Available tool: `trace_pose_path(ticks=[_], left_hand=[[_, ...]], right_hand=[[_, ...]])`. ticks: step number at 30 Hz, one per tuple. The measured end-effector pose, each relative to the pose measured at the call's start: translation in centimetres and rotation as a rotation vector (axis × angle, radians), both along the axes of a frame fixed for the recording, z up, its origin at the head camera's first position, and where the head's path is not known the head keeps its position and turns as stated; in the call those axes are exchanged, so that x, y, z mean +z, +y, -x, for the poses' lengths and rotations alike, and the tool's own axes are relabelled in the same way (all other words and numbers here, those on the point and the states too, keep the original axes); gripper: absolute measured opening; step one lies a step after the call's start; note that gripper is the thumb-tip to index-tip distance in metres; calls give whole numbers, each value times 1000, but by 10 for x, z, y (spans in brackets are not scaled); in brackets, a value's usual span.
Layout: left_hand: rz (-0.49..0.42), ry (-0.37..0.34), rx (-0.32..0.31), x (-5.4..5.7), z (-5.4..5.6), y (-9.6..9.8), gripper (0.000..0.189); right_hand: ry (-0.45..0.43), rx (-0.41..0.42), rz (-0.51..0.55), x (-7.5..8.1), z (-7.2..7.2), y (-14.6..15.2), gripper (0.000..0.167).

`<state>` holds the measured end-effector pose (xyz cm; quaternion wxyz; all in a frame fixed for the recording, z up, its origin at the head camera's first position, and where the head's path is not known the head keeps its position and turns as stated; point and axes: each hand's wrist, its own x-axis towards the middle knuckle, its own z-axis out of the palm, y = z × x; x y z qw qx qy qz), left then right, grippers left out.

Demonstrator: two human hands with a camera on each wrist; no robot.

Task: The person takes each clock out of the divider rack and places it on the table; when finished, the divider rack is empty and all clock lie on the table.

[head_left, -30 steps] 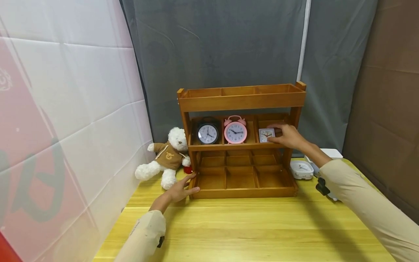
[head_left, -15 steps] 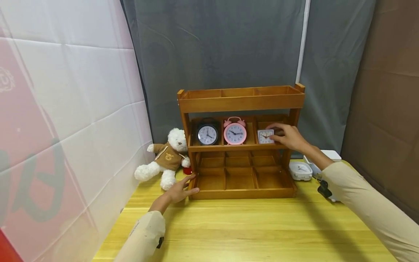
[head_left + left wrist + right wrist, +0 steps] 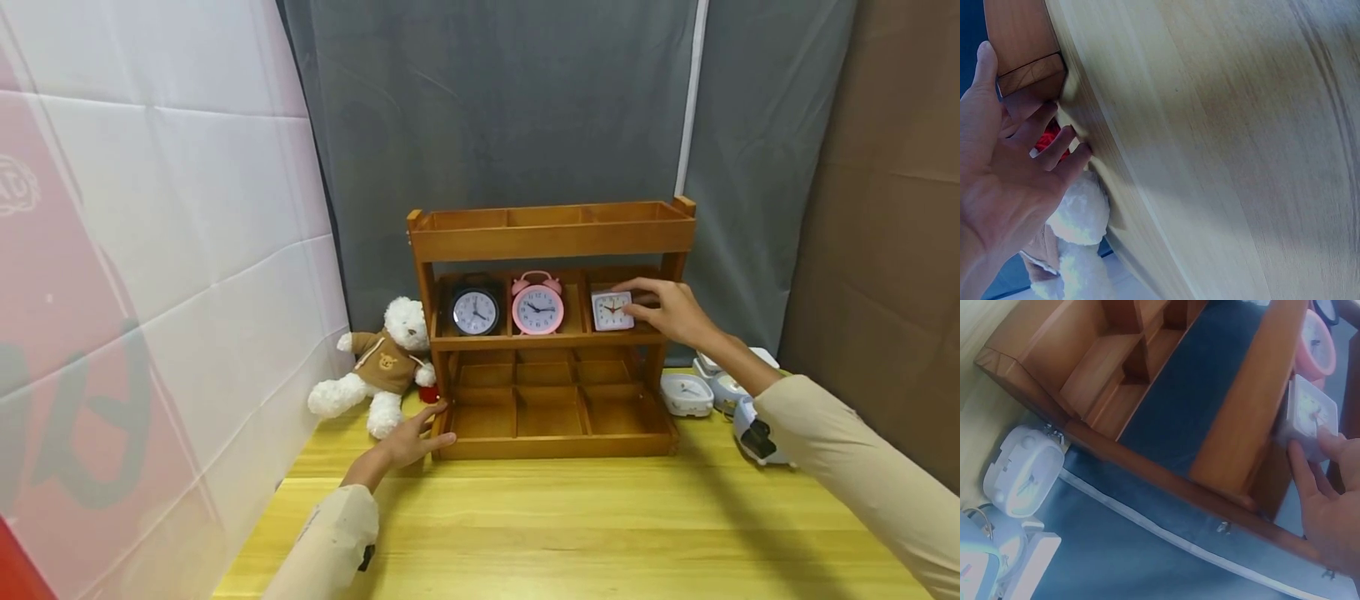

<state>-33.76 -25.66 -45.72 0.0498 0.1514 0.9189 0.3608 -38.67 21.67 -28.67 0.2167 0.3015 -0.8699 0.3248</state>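
A small white square alarm clock (image 3: 612, 311) stands in the right compartment of the middle tier of a brown wooden shelf (image 3: 555, 243). My right hand (image 3: 671, 312) pinches it by its right side; in the right wrist view the thumb and fingers of the hand (image 3: 1332, 481) hold the white clock (image 3: 1311, 415). To its left are a pink twin-bell alarm clock (image 3: 537, 309) and a black round clock (image 3: 475, 311). At the shelf's lower left corner rests my left hand (image 3: 405, 440), its fingers loosely extended, as the left wrist view of the hand (image 3: 1016, 181) shows.
A white teddy bear in a brown hoodie (image 3: 386, 362) sits left of the shelf. Right of it stand a white clock (image 3: 686, 394) and a blue-grey clock (image 3: 753, 429), among other pale items. A grey curtain (image 3: 495, 108) hangs behind the yellow wooden table (image 3: 555, 525).
The white square clock has shifted and turned slightly within its compartment, with my right hand on it. My left hand stays at the shelf corner. The head view has tilted a little.
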Motion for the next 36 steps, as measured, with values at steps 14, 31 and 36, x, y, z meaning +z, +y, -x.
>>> trace_pose_path(ticks=[14, 31, 36], left_hand=[[-14, -6, -14, 0, -1, 0, 76], [-9, -12, -2, 2, -5, 0, 76], [-12, -10, -8, 1, -2, 1, 76]], right_hand=[[-27, -39, -11, 4, -32, 13, 33], [-136, -85, -35, -28, -56, 60, 34], [-139, -115, -62, -44, -60, 75, 33]])
